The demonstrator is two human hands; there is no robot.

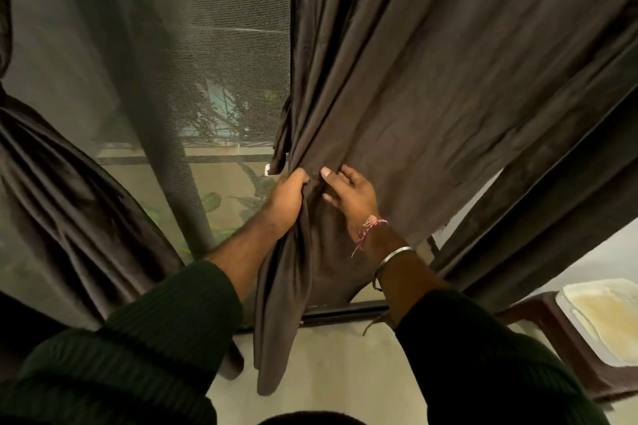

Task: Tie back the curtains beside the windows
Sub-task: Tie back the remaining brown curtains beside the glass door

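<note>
1. Our left hand (288,195) has its grip curled tight round the gathered edge of the dark curtain (431,86).
2. Our right hand (348,195) lies beside it, fingers loosely spread on the cloth.
3. The curtain hangs right of the window screen (207,62).

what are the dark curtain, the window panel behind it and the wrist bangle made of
Curtain: looks like soft woven cloth, matte brown with a faint sheen, falling in limp folds. Window panel: seemingly fine mesh screen, its grid visible with plants showing through. Bangle: likely metal, thin, silvery and shiny.
</note>
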